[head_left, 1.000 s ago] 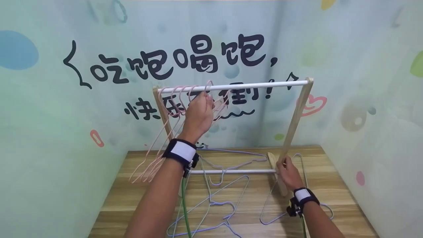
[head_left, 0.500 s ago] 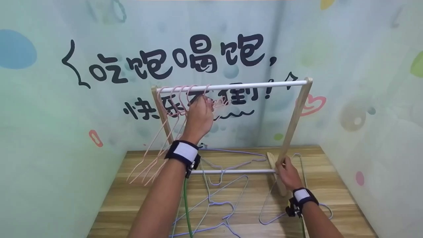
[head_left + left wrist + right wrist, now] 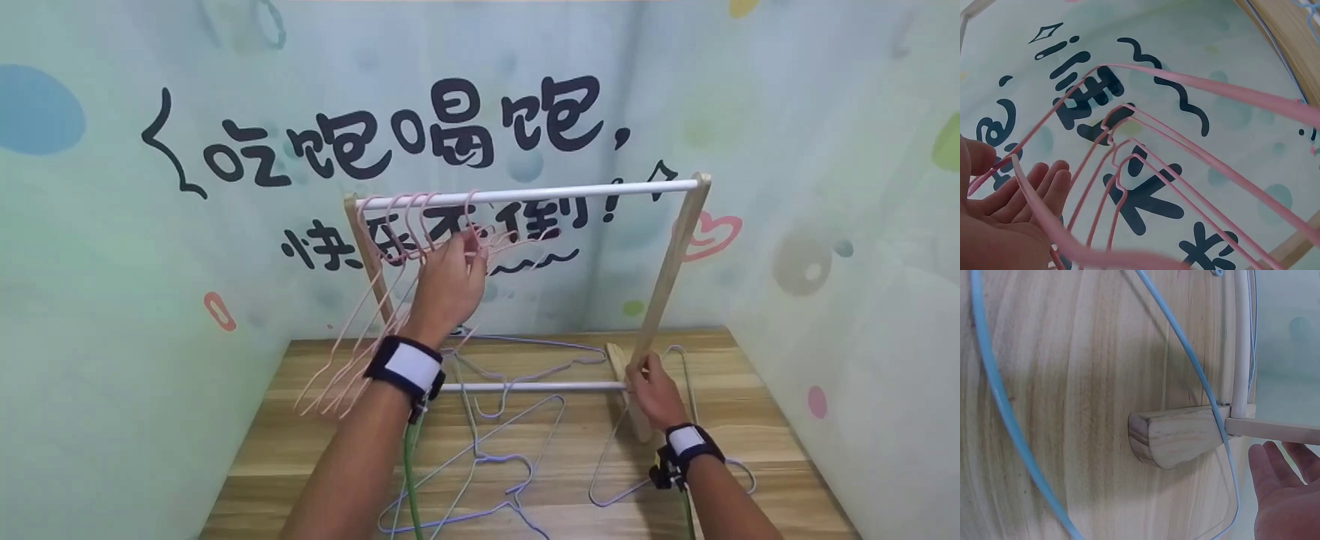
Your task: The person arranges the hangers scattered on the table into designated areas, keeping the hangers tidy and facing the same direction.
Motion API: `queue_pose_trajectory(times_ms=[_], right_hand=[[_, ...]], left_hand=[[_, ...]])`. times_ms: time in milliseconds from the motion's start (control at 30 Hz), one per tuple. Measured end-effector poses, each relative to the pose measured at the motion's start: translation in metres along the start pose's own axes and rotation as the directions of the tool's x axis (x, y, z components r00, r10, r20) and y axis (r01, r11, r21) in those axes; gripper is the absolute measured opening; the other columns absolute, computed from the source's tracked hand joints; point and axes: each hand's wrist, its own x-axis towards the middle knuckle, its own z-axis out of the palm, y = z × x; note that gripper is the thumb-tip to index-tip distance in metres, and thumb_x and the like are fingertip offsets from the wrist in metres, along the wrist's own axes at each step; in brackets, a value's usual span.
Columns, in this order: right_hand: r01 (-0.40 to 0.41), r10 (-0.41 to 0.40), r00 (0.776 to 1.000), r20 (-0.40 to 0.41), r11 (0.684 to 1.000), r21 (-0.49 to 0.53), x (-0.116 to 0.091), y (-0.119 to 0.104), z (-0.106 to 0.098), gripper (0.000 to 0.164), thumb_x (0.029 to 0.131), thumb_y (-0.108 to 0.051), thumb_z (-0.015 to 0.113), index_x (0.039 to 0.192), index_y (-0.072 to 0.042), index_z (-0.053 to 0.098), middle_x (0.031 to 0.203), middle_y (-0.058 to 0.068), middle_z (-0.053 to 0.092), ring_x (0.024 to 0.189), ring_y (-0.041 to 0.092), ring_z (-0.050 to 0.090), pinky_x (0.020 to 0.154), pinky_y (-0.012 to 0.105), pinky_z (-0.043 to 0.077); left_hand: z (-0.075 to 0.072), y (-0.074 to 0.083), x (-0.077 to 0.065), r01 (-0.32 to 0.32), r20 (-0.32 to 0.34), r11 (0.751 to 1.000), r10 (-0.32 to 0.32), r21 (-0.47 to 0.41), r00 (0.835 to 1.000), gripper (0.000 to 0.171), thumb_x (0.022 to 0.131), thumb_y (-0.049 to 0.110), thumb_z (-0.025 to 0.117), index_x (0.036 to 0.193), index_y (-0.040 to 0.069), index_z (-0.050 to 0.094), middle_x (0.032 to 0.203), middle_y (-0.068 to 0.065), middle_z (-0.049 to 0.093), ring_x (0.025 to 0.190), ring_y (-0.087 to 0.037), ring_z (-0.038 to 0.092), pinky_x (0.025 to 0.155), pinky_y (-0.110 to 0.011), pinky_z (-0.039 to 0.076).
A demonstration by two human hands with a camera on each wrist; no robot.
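With left hand (image 3: 452, 281), pinching a pink hanger (image 3: 1241, 96) hooked over the rail (image 3: 585, 190); with right hand (image 3: 660, 397), touching the post (image 3: 671, 270), can't tell if gripping. Seemingly mid-hanging; next, likely release.

Before you the rack (image 3: 667, 281) stands mid-frame, the wall (image 3: 517, 45) behind; hangers (image 3: 1252, 97) hook over its upper bar's left half, and loose hangers (image 3: 499, 459) lie on the table (image 3: 772, 427), lower centre and right.
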Motion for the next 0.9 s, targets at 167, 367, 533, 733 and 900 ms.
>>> queue_pose_trajectory(times_ms=[167, 367, 533, 733, 900], right_hand=[[0.002, -0.002, 1.000, 0.010, 1.000, 0.003, -0.001, -0.001, 0.000, 0.030, 0.118, -0.018, 0.044, 0.139, 0.004, 0.043, 0.148, 0.033, 0.057, 0.138, 0.050, 0.059, 0.103, 0.052, 0.055], [0.009, -0.009, 1.000, 0.008, 1.000, 0.002, 0.001, 0.002, 0.001, 0.029, 0.118, -0.016, 0.044, 0.139, 0.004, 0.043, 0.145, 0.033, 0.058, 0.133, 0.049, 0.061, 0.099, 0.049, 0.056], [-0.001, 0.001, 1.000, 0.008, 1.000, -0.008, 0.003, 0.004, 0.002, 0.030, 0.118, -0.018, 0.044, 0.139, 0.003, 0.043, 0.149, 0.033, 0.056, 0.136, 0.049, 0.060, 0.102, 0.053, 0.055], [-0.010, 0.010, 1.000, 0.008, 1.000, -0.021, 0.003, 0.004, 0.003, 0.031, 0.118, -0.021, 0.044, 0.140, 0.001, 0.043, 0.155, 0.032, 0.053, 0.143, 0.050, 0.055, 0.110, 0.058, 0.050], [-0.002, 0.002, 1.000, -0.008, 0.999, -0.033, 0.002, 0.004, 0.003, 0.028, 0.118, -0.020, 0.045, 0.137, 0.000, 0.044, 0.146, 0.030, 0.059, 0.136, 0.047, 0.061, 0.103, 0.053, 0.053]], left_hand=[[-0.001, -0.007, -0.015, 0.017, 0.000, 0.997, -0.017, 0.070, 1.000, 0.036, 0.115, 0.022, 0.059, 0.141, -0.001, 0.067, 0.121, -0.018, 0.079, 0.106, -0.031, 0.079, 0.091, -0.044, 0.063], [-0.005, -0.014, -0.025, -0.023, -0.077, 0.993, 0.032, 0.118, 0.997, 0.029, 0.114, 0.016, 0.062, 0.130, -0.005, 0.074, 0.093, -0.017, 0.079, 0.076, -0.029, 0.073, 0.069, -0.043, 0.060], [-0.005, -0.019, -0.025, -0.069, -0.146, 0.988, 0.090, 0.141, 0.985, 0.022, 0.111, 0.008, 0.063, 0.116, -0.008, 0.078, 0.091, -0.017, 0.080, 0.077, -0.030, 0.077, 0.070, -0.045, 0.063], [-0.005, -0.019, -0.026, -0.067, -0.174, 0.985, 0.095, 0.158, 0.980, 0.021, 0.111, 0.007, 0.065, 0.116, -0.007, 0.079, 0.094, -0.019, 0.081, 0.079, -0.031, 0.079, 0.070, -0.045, 0.064], [-0.004, -0.018, -0.027, -0.068, -0.189, 0.983, 0.101, 0.171, 0.977, 0.020, 0.108, 0.006, 0.068, 0.120, -0.007, 0.078, 0.097, -0.021, 0.080, 0.078, -0.031, 0.077, 0.069, -0.044, 0.064]])
